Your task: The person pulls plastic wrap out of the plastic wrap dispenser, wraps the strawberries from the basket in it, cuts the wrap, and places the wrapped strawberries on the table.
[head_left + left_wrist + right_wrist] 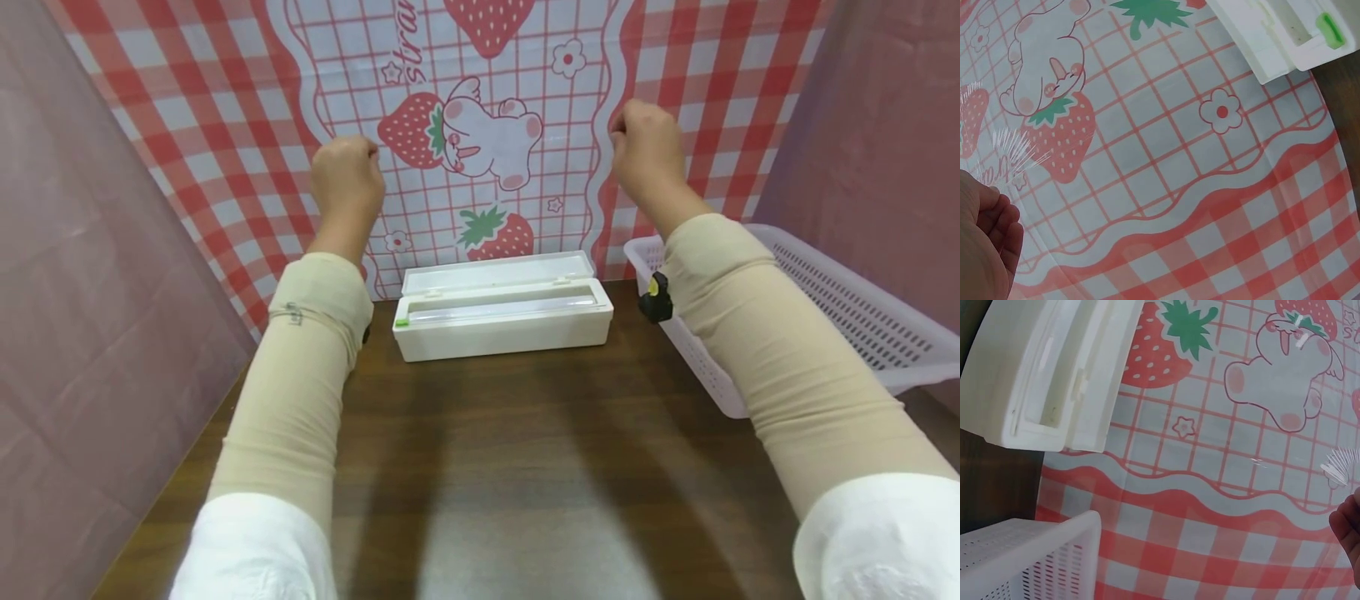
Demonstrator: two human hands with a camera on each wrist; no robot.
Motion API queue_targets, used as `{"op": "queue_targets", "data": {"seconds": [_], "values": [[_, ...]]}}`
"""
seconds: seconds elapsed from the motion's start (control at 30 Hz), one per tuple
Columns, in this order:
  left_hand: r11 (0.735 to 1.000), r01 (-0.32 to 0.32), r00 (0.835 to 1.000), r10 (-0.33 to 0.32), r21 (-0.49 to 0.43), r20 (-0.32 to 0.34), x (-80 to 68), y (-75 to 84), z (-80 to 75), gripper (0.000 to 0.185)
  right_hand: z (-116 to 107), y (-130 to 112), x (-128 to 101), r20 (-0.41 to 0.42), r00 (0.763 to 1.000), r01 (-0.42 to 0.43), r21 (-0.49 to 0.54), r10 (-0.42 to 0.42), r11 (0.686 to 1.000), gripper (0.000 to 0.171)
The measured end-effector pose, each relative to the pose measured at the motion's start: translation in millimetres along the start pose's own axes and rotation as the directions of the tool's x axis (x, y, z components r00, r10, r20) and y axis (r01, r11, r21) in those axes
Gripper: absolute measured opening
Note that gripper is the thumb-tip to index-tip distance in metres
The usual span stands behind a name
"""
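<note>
My left hand [347, 187] is raised in front of the strawberry-print sheet, pinching one edge of clear cling film; bright creases in the film [1016, 150] fan out from the fingertips in the left wrist view. Level with it on the other side, my right hand [651, 154] pinches the opposite edge, where the film [1344, 464] shows the same gathered creases. Most of the sheet between both hands is too transparent to make out. Below them stands a white cling film dispenser [502, 337] with its lid [498, 272] tipped back. A green slider [402, 322] sits at its left end.
A white perforated basket [708, 371] stands on the right, partly behind my right forearm. The brown wooden table [487, 475] stretches in front of the dispenser. Behind it hangs the red checked sheet [225, 108], with pink cloth [97, 292] at the sides.
</note>
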State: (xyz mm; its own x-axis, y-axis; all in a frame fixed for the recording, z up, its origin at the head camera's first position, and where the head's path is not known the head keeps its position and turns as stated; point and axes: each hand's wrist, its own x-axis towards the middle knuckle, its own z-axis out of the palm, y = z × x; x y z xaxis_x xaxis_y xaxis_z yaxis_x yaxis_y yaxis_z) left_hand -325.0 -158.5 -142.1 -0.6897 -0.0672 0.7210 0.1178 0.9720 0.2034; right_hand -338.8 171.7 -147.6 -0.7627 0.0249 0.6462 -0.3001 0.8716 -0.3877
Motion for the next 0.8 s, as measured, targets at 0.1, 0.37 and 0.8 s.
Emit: {"op": "queue_targets", "data": {"seconds": [0.1, 0.37, 0.8], "values": [[1.000, 0.006, 1.000, -0.006, 0.013, 0.007, 1.6, 1.6, -3.3, 0.025, -3, -1, 2, -0.012, 1.000, 0.012, 0.000, -0.012, 1.000, 0.022], [0.999, 0.018, 1.000, -0.018, 0.030, 0.015, 8.2, 4.0, -10.4, 0.027, -11, -5, 6, -0.003, 1.000, 0.017, -0.025, -0.018, 1.000, 0.027], [0.999, 0.033, 0.999, -0.033, 0.007, -0.012, 15.7, 8.3, -19.7, 0.026, -18, -9, 10, -0.055, 0.998, 0.031, -0.025, -0.032, 0.999, 0.028]]}}
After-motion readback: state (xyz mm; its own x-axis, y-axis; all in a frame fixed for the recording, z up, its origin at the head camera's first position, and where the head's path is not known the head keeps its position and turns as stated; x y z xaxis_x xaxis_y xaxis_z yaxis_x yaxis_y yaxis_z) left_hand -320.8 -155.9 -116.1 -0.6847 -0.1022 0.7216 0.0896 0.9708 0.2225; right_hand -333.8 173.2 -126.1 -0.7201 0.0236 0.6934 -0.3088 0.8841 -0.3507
